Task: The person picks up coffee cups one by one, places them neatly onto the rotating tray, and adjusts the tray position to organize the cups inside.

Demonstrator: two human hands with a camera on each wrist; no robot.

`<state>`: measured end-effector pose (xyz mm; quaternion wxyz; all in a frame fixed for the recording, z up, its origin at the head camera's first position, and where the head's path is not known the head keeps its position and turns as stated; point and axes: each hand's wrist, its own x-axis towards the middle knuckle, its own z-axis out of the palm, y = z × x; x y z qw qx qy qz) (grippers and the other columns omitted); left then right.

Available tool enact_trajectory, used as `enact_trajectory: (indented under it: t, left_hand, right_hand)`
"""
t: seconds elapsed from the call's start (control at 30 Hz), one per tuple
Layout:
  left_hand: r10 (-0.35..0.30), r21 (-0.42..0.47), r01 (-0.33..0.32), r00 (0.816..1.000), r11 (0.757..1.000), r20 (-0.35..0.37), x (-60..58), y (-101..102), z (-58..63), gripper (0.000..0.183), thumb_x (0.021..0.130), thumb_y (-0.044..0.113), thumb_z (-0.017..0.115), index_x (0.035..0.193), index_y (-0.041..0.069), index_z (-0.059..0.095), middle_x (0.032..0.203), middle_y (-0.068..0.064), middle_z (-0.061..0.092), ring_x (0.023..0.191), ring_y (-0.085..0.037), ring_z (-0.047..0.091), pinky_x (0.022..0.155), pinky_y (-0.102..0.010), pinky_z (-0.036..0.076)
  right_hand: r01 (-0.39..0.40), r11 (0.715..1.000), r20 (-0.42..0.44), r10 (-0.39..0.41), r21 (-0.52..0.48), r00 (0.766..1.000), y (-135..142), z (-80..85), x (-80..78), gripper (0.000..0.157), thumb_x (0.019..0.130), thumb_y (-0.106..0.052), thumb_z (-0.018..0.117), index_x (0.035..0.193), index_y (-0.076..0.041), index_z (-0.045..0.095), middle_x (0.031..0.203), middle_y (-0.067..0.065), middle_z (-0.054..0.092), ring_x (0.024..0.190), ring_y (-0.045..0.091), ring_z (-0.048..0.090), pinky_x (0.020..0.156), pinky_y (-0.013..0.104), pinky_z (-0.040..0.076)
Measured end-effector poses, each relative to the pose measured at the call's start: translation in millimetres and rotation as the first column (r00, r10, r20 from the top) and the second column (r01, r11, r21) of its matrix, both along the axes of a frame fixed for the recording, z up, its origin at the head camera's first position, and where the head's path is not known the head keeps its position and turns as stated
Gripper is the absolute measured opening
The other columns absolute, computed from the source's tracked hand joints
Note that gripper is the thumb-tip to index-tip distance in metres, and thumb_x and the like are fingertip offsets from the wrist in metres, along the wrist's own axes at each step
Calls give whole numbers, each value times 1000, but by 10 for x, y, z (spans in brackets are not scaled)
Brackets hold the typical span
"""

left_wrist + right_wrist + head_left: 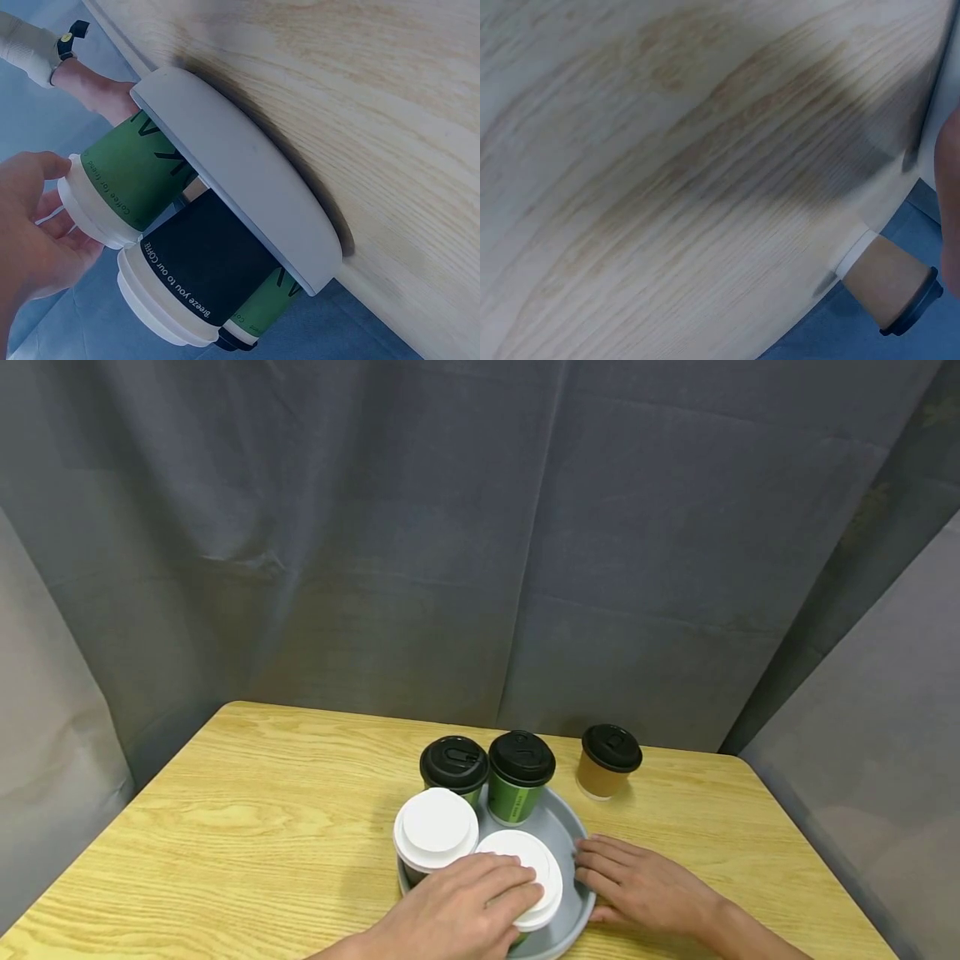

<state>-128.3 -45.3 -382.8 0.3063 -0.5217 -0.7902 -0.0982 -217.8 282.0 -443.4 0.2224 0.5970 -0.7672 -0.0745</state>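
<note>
A round grey tray (558, 831) holds several lidded paper cups. My left hand (468, 902) grips the white lid of a green cup (139, 172) at the tray's near side, thumb and fingers around the lid's edge. Beside it stands a dark cup with a white lid (437, 831). Behind are two green cups with black lids, the left one (454, 764) partly hidden and the right one (517, 781) in plainer sight. My right hand (637, 881) holds the tray's right rim, fingertips over the edge; in the right wrist view only a sliver of it shows.
A brown cup with a black lid (607, 764) stands on the wooden table (262, 827) near its back edge, outside the tray. Grey cloth (405, 568) hangs behind the table and at both sides.
</note>
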Motion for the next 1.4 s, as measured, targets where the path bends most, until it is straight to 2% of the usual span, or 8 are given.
enact_trajectory:
  t: [0.23, 0.43, 0.73, 0.97, 1.27, 1.4]
  left_hand:
    - [-8, 4, 8, 1000, 1000, -12, 0, -6, 3, 40, 86, 22, 75, 122, 8, 65, 121, -3, 63, 118, -15, 58, 107, -24, 38]
    - [-8, -4, 7, 1000, 1000, -11, -9, -30, 16, 39, 85, 21, 76, 120, 8, 65, 121, -3, 64, 117, -15, 58, 107, -24, 38]
    - [-14, -29, 15, 1000, 999, 26, -29, -78, 29, 38, 85, 20, 73, 120, 9, 65, 120, -2, 64, 117, -15, 58, 106, -25, 40]
    - [-52, 8, 52, 998, 999, -26, -51, -105, 26, 40, 80, 18, 76, 118, 8, 65, 118, -1, 64, 114, -15, 59, 104, -25, 41]
    - [-64, 48, 65, 998, 997, -16, -59, -160, 28, 37, 78, 18, 77, 113, 8, 66, 116, 0, 65, 112, -14, 60, 103, -25, 43]
    - [-48, 52, 49, 999, 997, -22, -53, -188, 30, 38, 78, 20, 77, 113, 8, 67, 114, 1, 66, 111, -14, 60, 102, -27, 44]
  right_hand:
    - [-46, 999, -24, 46, 2, 999, -13, -22, -40, 40, 102, -50, 50, 113, -13, 61, 119, 1, 63, 121, 21, 58, 104, 36, 44]
    - [-50, 999, 3, 50, 1, 999, -16, -46, -33, 37, 101, -49, 53, 111, -14, 61, 117, -1, 63, 119, 20, 58, 105, 35, 44]
    - [-11, 1000, 52, 11, -6, 999, -27, -61, 20, 36, 99, -49, 58, 113, -17, 62, 117, -5, 63, 118, 17, 59, 101, 34, 47]
    - [41, 999, 97, -39, -18, 994, -59, -51, 123, 34, 98, -48, 60, 116, -19, 62, 118, -8, 63, 118, 15, 58, 99, 36, 49]
    - [106, 994, 160, -103, -10, 982, -143, -26, 229, 28, 98, -47, 60, 111, -22, 64, 116, -8, 63, 113, 12, 58, 96, 36, 51]
    - [138, 990, 205, -128, -34, 970, -180, -27, 292, 27, 98, -47, 60, 109, -23, 64, 115, -10, 62, 110, 10, 56, 94, 34, 51]
